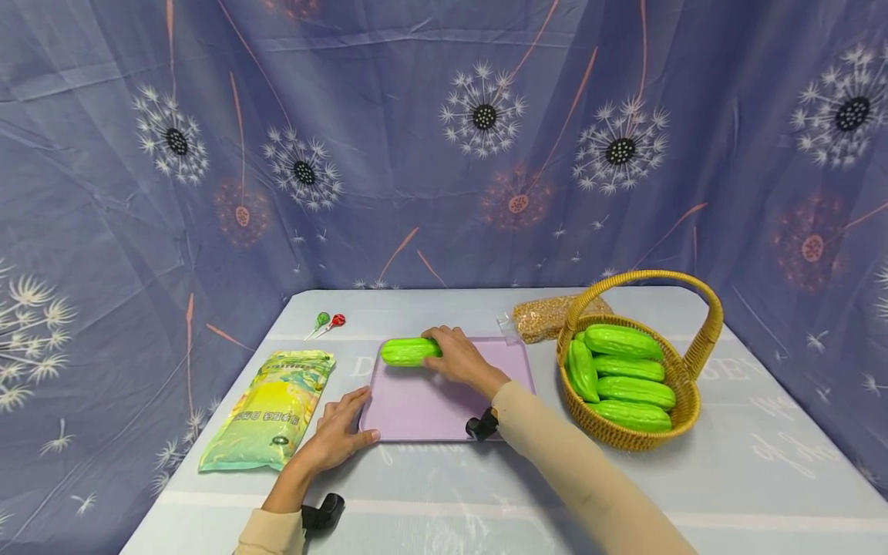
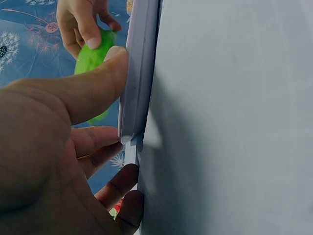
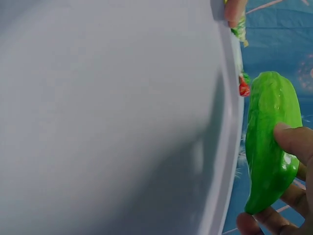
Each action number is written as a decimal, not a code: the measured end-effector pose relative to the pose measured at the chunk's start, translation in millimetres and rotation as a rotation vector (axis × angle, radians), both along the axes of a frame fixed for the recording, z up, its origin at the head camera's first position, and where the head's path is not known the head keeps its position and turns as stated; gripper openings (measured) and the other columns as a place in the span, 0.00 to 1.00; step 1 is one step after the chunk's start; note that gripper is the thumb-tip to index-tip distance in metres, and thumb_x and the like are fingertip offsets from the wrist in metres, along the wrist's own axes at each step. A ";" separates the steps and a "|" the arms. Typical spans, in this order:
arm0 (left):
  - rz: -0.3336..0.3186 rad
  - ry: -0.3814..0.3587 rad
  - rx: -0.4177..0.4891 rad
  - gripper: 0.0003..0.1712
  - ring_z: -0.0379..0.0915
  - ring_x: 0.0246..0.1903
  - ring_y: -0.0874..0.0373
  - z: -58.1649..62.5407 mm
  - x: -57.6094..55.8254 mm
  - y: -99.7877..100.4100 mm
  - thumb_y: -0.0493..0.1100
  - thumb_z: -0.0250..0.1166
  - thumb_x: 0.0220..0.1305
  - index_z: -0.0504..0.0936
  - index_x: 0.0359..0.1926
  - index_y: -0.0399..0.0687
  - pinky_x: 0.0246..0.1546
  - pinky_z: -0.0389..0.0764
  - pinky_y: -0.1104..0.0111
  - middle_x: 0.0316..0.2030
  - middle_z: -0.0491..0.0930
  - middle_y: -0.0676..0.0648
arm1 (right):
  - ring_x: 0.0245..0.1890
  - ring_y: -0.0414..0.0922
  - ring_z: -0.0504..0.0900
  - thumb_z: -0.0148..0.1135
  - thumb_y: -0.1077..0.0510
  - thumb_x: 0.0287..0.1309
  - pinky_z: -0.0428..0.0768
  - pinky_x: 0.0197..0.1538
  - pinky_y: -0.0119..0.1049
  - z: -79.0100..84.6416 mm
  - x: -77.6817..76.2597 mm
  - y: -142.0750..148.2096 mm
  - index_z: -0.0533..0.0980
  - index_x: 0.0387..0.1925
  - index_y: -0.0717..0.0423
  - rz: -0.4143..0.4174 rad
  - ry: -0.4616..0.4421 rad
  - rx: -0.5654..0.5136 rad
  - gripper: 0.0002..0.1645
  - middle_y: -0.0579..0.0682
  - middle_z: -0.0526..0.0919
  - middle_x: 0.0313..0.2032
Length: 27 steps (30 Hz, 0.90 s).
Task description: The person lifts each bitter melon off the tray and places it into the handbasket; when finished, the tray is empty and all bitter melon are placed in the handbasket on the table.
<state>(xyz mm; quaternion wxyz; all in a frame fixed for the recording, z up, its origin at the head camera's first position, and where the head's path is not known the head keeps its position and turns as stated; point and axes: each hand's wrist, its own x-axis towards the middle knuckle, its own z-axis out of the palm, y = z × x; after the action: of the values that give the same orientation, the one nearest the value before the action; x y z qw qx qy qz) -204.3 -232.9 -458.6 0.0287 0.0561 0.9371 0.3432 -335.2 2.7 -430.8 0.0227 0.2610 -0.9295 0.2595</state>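
My right hand (image 1: 458, 356) grips a bright green bitter melon (image 1: 409, 352) over the far left part of a light purple tray (image 1: 430, 401). In the right wrist view the thumb lies along the melon's (image 3: 273, 142) side, with fingers beneath its tapered end. My left hand (image 1: 338, 432) holds the tray's near left corner, the thumb at the front rim and the fingers along the left side. The left wrist view shows that thumb pressed to the rim (image 2: 139, 68). Several more bitter melons (image 1: 634, 391) lie in a yellow wicker basket (image 1: 694, 401) on the right.
A green and yellow printed bag (image 1: 274, 412) lies left of the tray. Two lollipops, one green (image 1: 322, 317) and one red (image 1: 338, 320), are at the back left. Behind the basket, whose handle arches high, lies a clear bag of beans (image 1: 544, 318). A dandelion-patterned curtain (image 1: 388, 154) surrounds the table.
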 end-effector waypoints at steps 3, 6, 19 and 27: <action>-0.001 0.000 -0.003 0.44 0.54 0.60 0.46 -0.1 -0.2 0.4 0.49 0.69 0.54 0.60 0.70 0.45 0.54 0.55 0.49 0.70 0.59 0.45 | 0.49 0.48 0.71 0.63 0.46 0.57 0.71 0.52 0.45 3.2 4.8 8.0 0.70 0.60 0.46 0.003 0.000 -0.036 0.30 0.48 0.76 0.56; 0.000 -0.005 -0.004 0.44 0.54 0.60 0.46 -0.2 -0.3 0.6 0.49 0.69 0.54 0.60 0.70 0.45 0.54 0.55 0.49 0.70 0.58 0.45 | 0.47 0.47 0.71 0.63 0.46 0.57 0.71 0.50 0.44 6.2 10.1 16.2 0.70 0.60 0.46 0.001 0.016 -0.060 0.30 0.47 0.76 0.55; 0.001 -0.014 -0.008 0.45 0.53 0.60 0.47 -0.7 0.3 -0.1 0.50 0.68 0.54 0.60 0.70 0.46 0.55 0.55 0.49 0.70 0.58 0.46 | 0.40 0.43 0.70 0.67 0.48 0.53 0.69 0.43 0.37 27.2 39.6 47.2 0.73 0.57 0.47 0.000 0.138 -0.152 0.29 0.47 0.80 0.48; 0.008 -0.011 -0.012 0.45 0.54 0.60 0.45 -1.1 0.2 0.4 0.49 0.68 0.55 0.59 0.70 0.47 0.54 0.57 0.48 0.70 0.58 0.45 | 0.39 0.43 0.71 0.68 0.49 0.52 0.67 0.44 0.39 40.3 57.2 68.2 0.74 0.57 0.47 -0.004 0.216 -0.170 0.29 0.46 0.80 0.47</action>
<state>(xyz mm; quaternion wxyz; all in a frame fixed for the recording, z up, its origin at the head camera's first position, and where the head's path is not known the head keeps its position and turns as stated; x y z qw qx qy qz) -204.1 -232.5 -459.7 0.0326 0.0502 0.9393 0.3379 -278.0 70.9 -390.6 0.1453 0.2825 -0.8968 0.3079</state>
